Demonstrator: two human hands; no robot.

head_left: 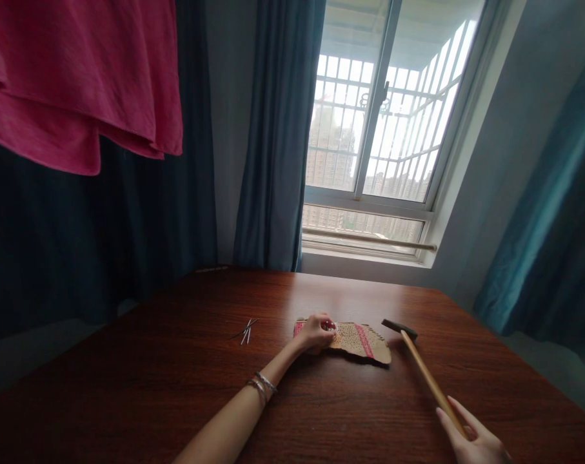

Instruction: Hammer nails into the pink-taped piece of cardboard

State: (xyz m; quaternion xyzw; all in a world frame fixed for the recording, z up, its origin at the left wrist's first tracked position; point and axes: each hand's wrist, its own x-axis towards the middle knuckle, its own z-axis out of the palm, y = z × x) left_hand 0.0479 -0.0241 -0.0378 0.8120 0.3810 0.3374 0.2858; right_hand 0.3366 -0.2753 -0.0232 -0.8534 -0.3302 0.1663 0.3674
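A torn piece of brown cardboard (380,353) with pink strips and many small dark marks or holes lies on the wooden table. My left hand (316,332) rests over its left half, fingers pinched together at the surface. Whatever sits between those fingertips is too small to make out. My right hand (476,435), at the lower right, grips the end of a wooden handle. It belongs to a hammer (430,380), whose dark head is just right of the cardboard, apart from it. Left of my left hand lie several thin metal nails (246,331), some crossed.
The brown wooden table (176,386) reaches back toward a barred window (369,129). Blue curtains (277,161) hang behind it and at the right. A pink cloth (89,77) hangs at the upper left, above the table's height.
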